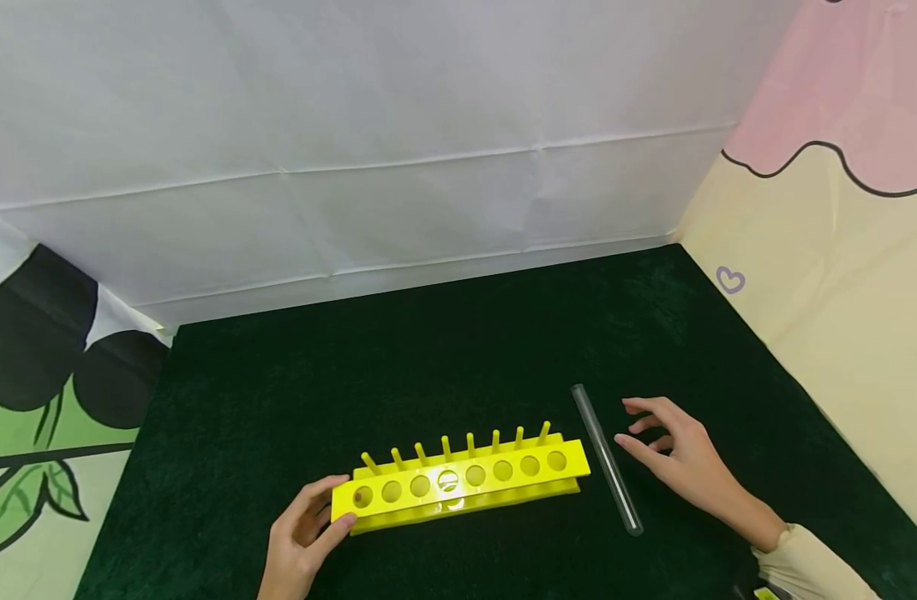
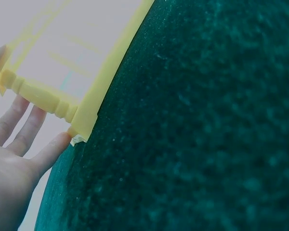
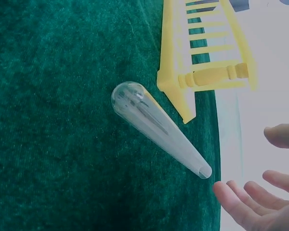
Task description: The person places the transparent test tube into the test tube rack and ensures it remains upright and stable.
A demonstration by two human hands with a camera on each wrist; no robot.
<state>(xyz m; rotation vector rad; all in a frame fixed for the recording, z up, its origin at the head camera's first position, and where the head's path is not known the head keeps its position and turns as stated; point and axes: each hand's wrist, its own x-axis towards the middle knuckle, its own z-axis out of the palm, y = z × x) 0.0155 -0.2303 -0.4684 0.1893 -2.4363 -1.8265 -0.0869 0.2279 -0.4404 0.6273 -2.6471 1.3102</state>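
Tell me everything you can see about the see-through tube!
The tube is long, thin, straight and clear, like glass or plastic; I can't tell which. One end is round and closed, and the other looks open. It looks empty. It lies on its side on the dark green cloth, between the yellow rack and the right hand. Neither the rack nor the hand touches it.

- We see a yellow rack (image 1: 462, 478) standing upright on the table (image 1: 338, 375), eight round holes along its top, eight pegs behind, its length roughly parallel to the far edge.
- We see a clear test tube (image 1: 607, 460) lying just beside its right end, open end toward that edge.
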